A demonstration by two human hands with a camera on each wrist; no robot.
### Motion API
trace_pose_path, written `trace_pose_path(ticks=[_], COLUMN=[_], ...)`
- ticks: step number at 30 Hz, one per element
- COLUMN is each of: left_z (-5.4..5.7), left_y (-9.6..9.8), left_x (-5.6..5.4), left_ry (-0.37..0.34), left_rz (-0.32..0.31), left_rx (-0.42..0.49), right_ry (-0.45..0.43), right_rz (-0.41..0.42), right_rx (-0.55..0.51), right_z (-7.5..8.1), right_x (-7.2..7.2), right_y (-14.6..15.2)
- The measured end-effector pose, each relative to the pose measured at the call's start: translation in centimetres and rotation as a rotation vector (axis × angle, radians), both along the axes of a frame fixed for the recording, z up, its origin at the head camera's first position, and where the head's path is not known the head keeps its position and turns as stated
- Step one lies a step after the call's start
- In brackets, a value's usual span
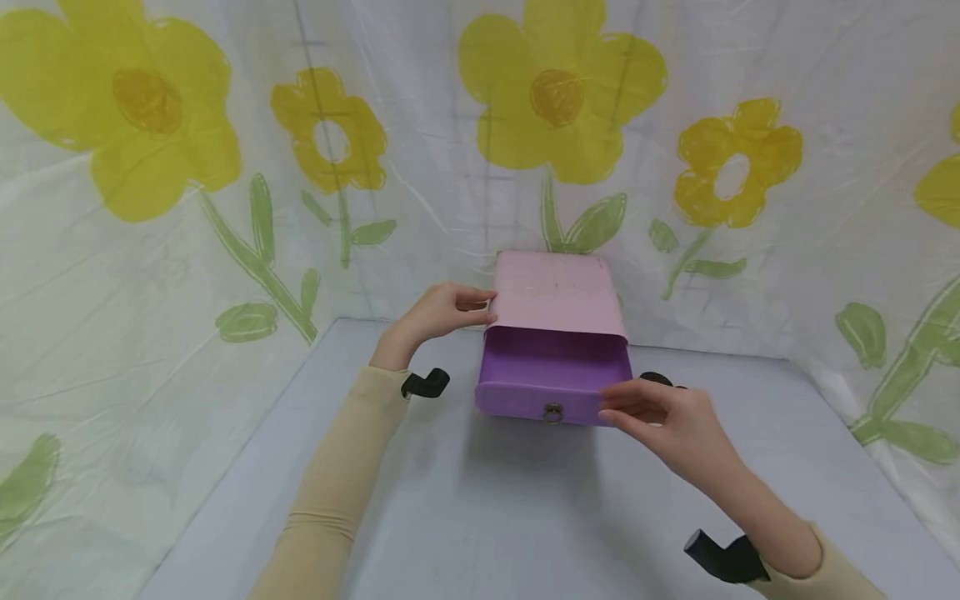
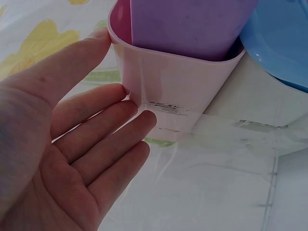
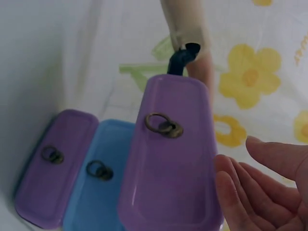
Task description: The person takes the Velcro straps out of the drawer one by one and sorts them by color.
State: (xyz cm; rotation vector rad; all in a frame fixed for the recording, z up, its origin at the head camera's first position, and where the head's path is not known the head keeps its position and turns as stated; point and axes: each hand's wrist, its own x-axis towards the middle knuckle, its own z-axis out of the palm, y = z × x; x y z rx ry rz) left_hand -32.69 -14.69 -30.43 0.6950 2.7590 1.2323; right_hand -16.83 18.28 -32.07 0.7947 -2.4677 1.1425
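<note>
A pink drawer casing [image 1: 557, 287] has its purple drawer [image 1: 517, 400] pulled out, and the inside that shows looks empty. A small metal ring pull [image 1: 552, 412] hangs on the drawer front. My left hand [image 1: 442, 315] touches the casing's left side with its fingertips, and in the left wrist view the thumb [image 2: 91, 44] lies at the casing's rim. My right hand [image 1: 675, 421] has its fingertips at the right end of the drawer front. In the right wrist view those fingers are extended against the front's edge, with the thumb [image 3: 272, 154] held apart.
Beside the casing in the wrist views are a blue drawer [image 3: 101, 187] and another purple drawer [image 3: 57, 168], each with a ring pull. A white table [image 1: 420, 517] lies below, and a flower-print curtain [image 1: 420, 167] hangs close behind. A small dark round thing [image 1: 656, 378] shows near my right hand.
</note>
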Motion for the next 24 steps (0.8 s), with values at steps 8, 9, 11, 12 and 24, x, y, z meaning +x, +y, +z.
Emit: trace_pose_path(ticks=[8, 9, 11, 12, 24], left_z=[0.0, 0.0, 0.0, 0.0, -0.2], left_y=[0.0, 0.0, 0.0, 0.0, -0.1], left_x=[0.0, 0.0, 0.0, 0.0, -0.2], left_ry=[-0.005, -0.005, -0.005, -0.004, -0.001], left_rz=[-0.009, -0.009, -0.009, -0.007, -0.008], left_rx=[-0.004, -0.005, -0.005, -0.007, 0.004], right_ry=[-0.059, -0.062, -0.065, -0.064, -0.084], right_rz=[0.002, 0.0, -0.003, -0.007, -0.069], right_rx=[0.046, 0.05, 0.054, 0.057, 0.041], right_z=[-2.2, -2.5, -3.0, -3.3, -5.0], right_x=[-0.4, -0.4, -0.6, -0.6, -1.4], right_y=[-1.6, -1.8, -2.2, -2.4, -4.1])
